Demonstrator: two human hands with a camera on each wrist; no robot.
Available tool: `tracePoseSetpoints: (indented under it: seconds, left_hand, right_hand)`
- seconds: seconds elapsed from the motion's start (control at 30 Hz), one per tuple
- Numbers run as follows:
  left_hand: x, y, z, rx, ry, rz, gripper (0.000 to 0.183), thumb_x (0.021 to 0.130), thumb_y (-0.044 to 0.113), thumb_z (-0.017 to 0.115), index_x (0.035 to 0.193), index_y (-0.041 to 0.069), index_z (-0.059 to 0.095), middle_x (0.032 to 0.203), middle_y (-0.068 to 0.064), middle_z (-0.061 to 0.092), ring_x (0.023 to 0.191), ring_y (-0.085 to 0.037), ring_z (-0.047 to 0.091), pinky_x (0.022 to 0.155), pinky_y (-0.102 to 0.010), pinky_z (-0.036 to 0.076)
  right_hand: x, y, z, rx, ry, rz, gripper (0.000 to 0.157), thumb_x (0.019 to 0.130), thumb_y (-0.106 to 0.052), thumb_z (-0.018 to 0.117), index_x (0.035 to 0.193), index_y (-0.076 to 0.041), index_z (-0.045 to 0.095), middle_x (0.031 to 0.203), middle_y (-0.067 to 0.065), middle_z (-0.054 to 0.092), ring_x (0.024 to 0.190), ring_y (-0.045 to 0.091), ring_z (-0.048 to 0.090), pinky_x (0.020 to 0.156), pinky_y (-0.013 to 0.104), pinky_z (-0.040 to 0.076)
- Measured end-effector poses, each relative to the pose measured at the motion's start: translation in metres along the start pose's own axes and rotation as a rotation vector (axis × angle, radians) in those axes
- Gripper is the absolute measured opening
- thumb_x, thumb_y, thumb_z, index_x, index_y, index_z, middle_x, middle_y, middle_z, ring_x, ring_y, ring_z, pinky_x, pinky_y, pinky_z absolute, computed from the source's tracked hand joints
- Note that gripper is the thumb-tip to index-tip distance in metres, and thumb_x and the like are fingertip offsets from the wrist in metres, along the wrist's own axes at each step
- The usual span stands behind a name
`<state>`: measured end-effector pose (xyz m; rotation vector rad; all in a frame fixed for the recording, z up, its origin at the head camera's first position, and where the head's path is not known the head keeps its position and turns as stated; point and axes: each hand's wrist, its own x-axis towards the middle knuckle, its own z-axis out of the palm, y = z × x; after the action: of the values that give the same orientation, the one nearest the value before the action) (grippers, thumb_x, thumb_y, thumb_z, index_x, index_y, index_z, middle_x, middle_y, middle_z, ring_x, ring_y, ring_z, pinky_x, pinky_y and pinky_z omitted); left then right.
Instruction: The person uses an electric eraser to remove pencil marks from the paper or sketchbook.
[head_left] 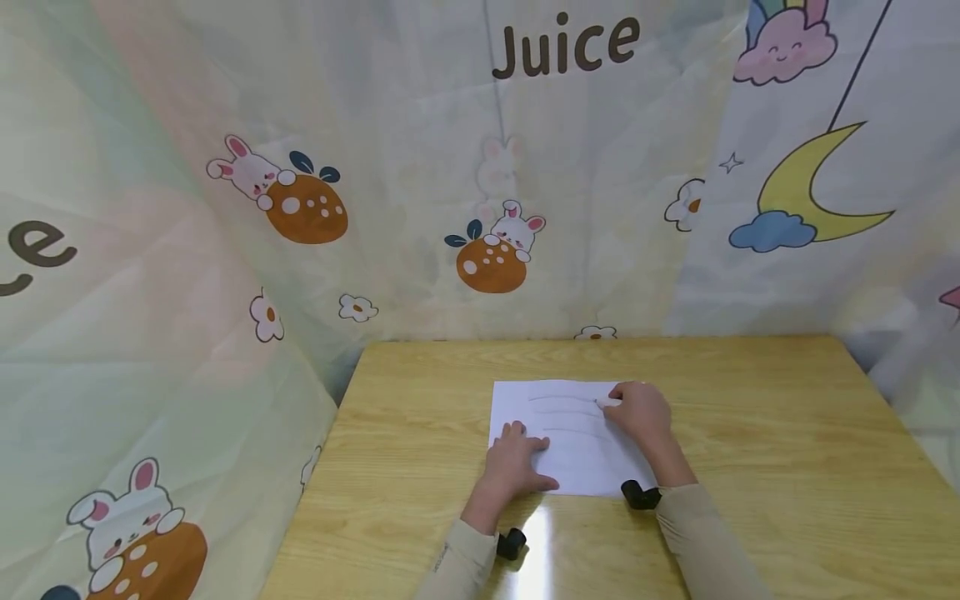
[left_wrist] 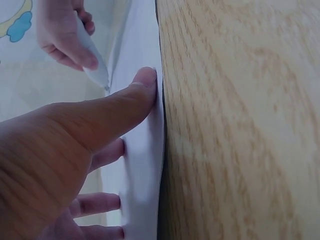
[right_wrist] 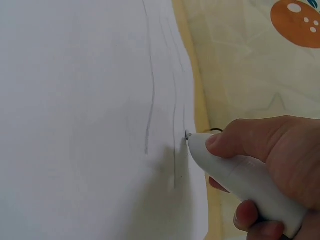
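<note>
A white sheet of paper (head_left: 577,467) lies on the table, marked with several thin grey, slightly curved lines (right_wrist: 151,90). My left hand (head_left: 516,462) rests on its left part with fingers spread and thumb near the front edge. In the left wrist view, the thumb (left_wrist: 145,80) and fingertips press on the paper. My right hand (head_left: 641,410) grips a thick white pen-shaped tool (right_wrist: 240,172) over the far right part of the sheet. The tool's narrow dark tip is at the paper, by the end of the farthest line.
The wood-grain table (head_left: 405,433) extends around the paper on all sides. Behind it hangs a printed cloth (head_left: 405,275) with rabbits, flowers and a moon, which also covers the left side. A black wrist mount (head_left: 512,544) sits at the left sleeve, another (head_left: 640,495) at the right.
</note>
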<state>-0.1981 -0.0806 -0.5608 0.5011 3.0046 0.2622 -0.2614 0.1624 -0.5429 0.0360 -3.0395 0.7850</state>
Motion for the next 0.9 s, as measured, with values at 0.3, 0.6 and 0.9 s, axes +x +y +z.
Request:
tracePoseSetpoints:
  seconds: [0.3,0.6,0.9]
  left_hand:
    - [-0.0031,-0.0017,0.0043,-0.009,0.013,0.003,0.07,0.063,0.062,0.082,0.123,0.028,0.069,0.12,-0.012,0.052,0.106,-0.026,0.047,0.076,-0.039,0.047]
    - [-0.0008,-0.0011,0.0039,-0.005,0.034,0.017,0.07,0.063,0.062,0.082,0.123,0.029,0.069,0.117,-0.012,0.052,0.105,-0.026,0.048,0.072,-0.038,0.047]
    - [-0.0019,-0.0022,0.0068,-0.002,0.061,0.022,0.07,0.061,0.062,0.082,0.122,0.029,0.07,0.117,-0.014,0.052,0.105,-0.029,0.05,0.075,-0.042,0.049]
  right_hand:
    - [-0.0048,-0.001,0.0001,0.007,0.005,-0.011,0.023,0.079,-0.022,0.076,0.092,-0.003,0.075,0.092,0.013,0.071,0.079,0.028,0.064,0.065,0.045,0.052]
    - [0.0002,0.0003,0.0003,-0.008,-0.002,-0.013,0.024,0.079,-0.021,0.076,0.094,-0.003,0.074,0.092,0.012,0.071,0.078,0.027,0.063,0.066,0.045,0.051]
    - [-0.0018,0.0047,0.0034,0.012,-0.017,0.009,0.023,0.078,-0.02,0.076,0.094,-0.005,0.075,0.093,0.011,0.071,0.077,0.026,0.064,0.063,0.044,0.051]
